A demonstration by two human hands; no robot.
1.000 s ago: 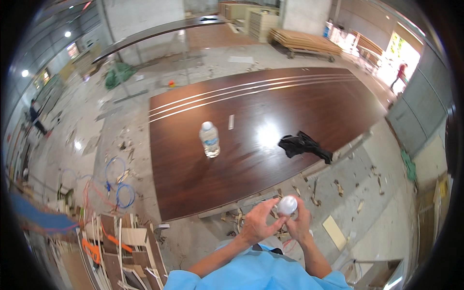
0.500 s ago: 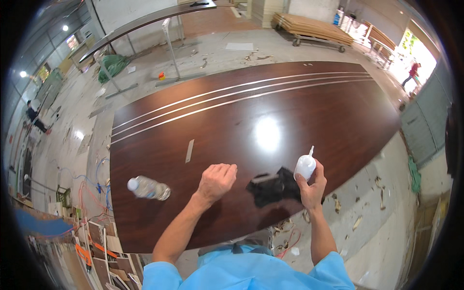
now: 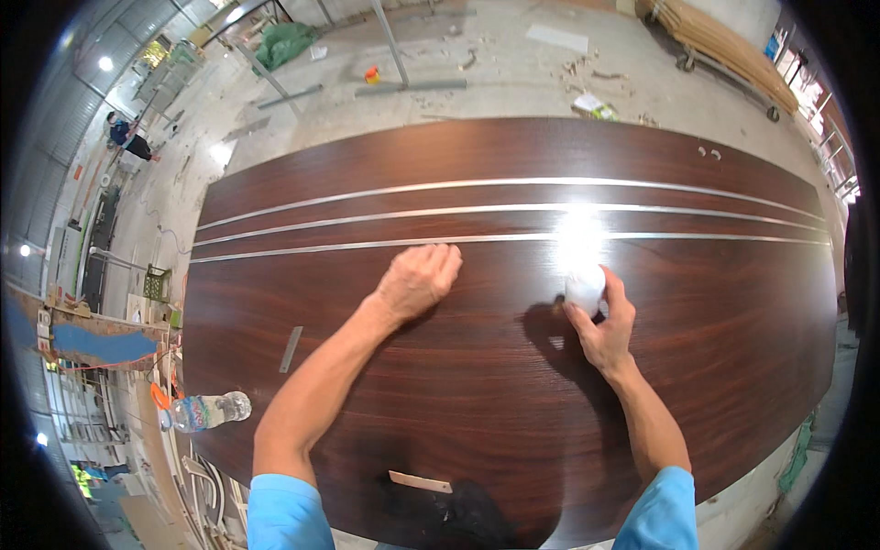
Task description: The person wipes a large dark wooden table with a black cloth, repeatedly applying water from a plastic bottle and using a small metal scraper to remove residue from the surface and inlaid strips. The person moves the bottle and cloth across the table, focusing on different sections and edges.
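A dark wood-grain panel (image 3: 477, 367) lies flat before me, with three thin silvery strips (image 3: 403, 217) running lengthwise along its far part. My right hand (image 3: 607, 330) grips a white squeeze bottle (image 3: 585, 290) over the panel, just nearer than the closest strip; glare washes out its nozzle. My left hand (image 3: 419, 281) is closed in a loose fist by the nearest strip, and whatever its fingers may hold is hidden. A black cloth (image 3: 458, 515) rests near the panel's front edge, with a small flat light-brown piece (image 3: 420, 481) on it.
A clear plastic bottle (image 3: 213, 411) and a flat metal strip (image 3: 291, 349) lie at the panel's left. Beyond stand a cart of stacked boards (image 3: 724, 46) and metal table legs (image 3: 390, 41). A person (image 3: 126, 136) is far off at left; scraps litter the floor.
My view has moved forward over the panel. Both hands have reached farther out toward the strips, the right carrying the white bottle, whose nozzle no longer shows clearly. The cloth now appears lower in view.
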